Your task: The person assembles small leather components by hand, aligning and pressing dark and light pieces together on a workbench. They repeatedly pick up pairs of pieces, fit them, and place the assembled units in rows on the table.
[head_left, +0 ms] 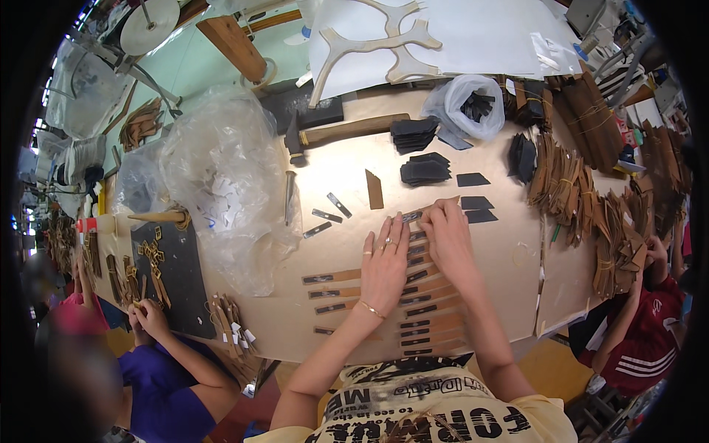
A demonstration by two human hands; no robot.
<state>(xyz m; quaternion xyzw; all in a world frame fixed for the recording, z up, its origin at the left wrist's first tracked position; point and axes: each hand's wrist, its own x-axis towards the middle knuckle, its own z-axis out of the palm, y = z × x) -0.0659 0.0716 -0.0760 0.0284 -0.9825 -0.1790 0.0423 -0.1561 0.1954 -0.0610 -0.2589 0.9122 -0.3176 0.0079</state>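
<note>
My left hand (385,255) lies flat with fingers stretched out, beside the upper end of a column of brown leather strips (436,301). Its fingertips are close to a small dark plate (411,216) on the topmost strip. My right hand (449,240) pinches that strip's far part, which its fingers mostly hide. Each strip in the column carries a dark plate at its left end. A second, shorter column of similar leather strips (344,276) lies to the left, partly under my left hand and wrist.
Loose dark plates (336,205), a brown leather piece (374,190) and a hammer (347,133) lie beyond my hands. Black pieces are stacked (425,170) near a plastic bag (480,111). Bundled brown strips (565,177) line the right. Co-workers' hands (150,319) work at left and right.
</note>
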